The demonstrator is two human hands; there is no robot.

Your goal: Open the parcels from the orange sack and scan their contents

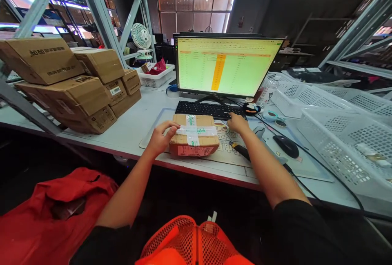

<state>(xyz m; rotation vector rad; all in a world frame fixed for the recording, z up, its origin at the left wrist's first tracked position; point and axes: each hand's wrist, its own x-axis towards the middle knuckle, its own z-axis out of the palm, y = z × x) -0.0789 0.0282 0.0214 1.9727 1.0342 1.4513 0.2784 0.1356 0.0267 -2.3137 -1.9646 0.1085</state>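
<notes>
A small cardboard box [200, 136] sits at the front of the desk, its top crossed by white tape with green print. At its left edge rests my left hand [162, 137], thumb and fingers apart, touching the box without wrapping round it. My right hand [239, 123] reaches over the desk mat to the black keyboard [202, 110], a finger extended onto its right part and nothing held. Below that forearm lies a yellow-and-black handled tool [240, 149], partly hidden. Behind the keyboard a monitor [196, 65] displays a spreadsheet with an orange column.
Stacked cardboard boxes [73, 97] occupy the desk's left side. White plastic baskets [346, 142] line the right. A black mouse [286, 146], its cable and tape rolls [271, 115] lie near my right arm. A small fan [141, 36] stands behind a white basket [156, 78].
</notes>
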